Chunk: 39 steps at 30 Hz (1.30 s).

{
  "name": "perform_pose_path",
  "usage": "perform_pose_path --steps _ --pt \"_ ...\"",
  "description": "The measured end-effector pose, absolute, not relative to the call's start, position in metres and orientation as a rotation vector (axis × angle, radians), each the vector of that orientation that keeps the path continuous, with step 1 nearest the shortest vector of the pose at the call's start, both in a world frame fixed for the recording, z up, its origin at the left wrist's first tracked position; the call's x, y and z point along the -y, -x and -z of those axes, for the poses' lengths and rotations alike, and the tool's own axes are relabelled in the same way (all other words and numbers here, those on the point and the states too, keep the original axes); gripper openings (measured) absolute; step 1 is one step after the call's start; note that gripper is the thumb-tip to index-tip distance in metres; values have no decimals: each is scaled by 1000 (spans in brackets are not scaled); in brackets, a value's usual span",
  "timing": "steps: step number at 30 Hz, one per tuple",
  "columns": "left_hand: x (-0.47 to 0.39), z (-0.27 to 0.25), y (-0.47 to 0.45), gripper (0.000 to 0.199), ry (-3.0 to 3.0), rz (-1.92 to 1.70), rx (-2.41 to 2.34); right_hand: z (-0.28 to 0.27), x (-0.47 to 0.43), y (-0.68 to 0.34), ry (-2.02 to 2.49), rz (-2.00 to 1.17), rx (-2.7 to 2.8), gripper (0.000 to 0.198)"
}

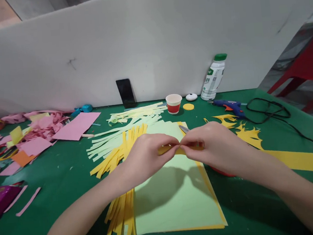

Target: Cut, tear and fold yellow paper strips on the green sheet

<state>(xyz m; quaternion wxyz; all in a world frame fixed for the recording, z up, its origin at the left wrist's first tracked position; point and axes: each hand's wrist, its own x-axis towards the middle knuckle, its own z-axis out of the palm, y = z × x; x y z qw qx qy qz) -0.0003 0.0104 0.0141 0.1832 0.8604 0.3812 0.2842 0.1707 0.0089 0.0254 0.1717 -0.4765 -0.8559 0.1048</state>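
My left hand (151,155) and my right hand (210,142) meet fingertip to fingertip above a light green paper sheet (176,208). Both pinch a narrow yellow paper strip (164,150), mostly hidden by the fingers. Yellow sheet edges show beneath the green one. To the left lie yellow paper strips (121,209), with pale green strips (101,145) beyond them. A scissors blade (184,129) pokes out behind my right hand, and a red handle (223,171) shows below it.
Along the white partition stand a black phone (125,93), a paper cup (174,104) and a bottle (214,78). A blue glue gun (231,107) with its black cord lies right, near yellow scraps (249,136). Pink paper (77,127) and a purple object (3,198) are left.
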Motion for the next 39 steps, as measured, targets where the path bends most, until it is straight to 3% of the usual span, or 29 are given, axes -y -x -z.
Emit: perform_pose_path --steps 13,30,39 --pt "-22 -10 6 16 -2387 -719 -1317 -29 -10 -165 1516 -325 2335 19" --pt "-51 -16 31 15 -2386 -866 -1651 -39 -12 -182 1578 -336 2301 17" --pt "-13 -17 1 15 -2328 -747 -1070 -30 -9 -173 1405 -359 2387 21"
